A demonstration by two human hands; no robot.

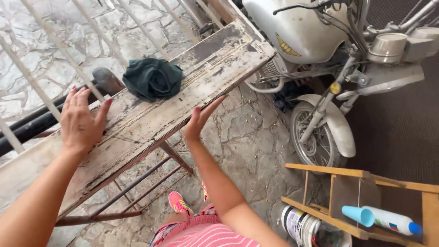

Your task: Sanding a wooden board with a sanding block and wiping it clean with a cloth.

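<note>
Left hand [81,121] flat, fingers spread, on a weathered, flaking wooden plank [151,114]; right hand [200,120], fingers extended, touches its edge near a crumpled green cloth [153,78].

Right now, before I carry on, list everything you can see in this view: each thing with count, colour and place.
Wooden board: one, worn whitish-grey with peeling paint, lying on a rusty metal frame at centre.
Cloth: one, dark green, bunched up on the board.
Dark pipe: one, black, behind the board at left.
Motorcycle: one, white, at upper right, front wheel on the stone floor.
Wooden rack: one, yellowish, at lower right.
Bottle: one, white with blue cap, lying on the rack.
Paint can: one, white, under the rack.
Shoes: pink, on the floor below.
Left hand: flat on the board's top.
Right hand: against the board's near edge.
</note>
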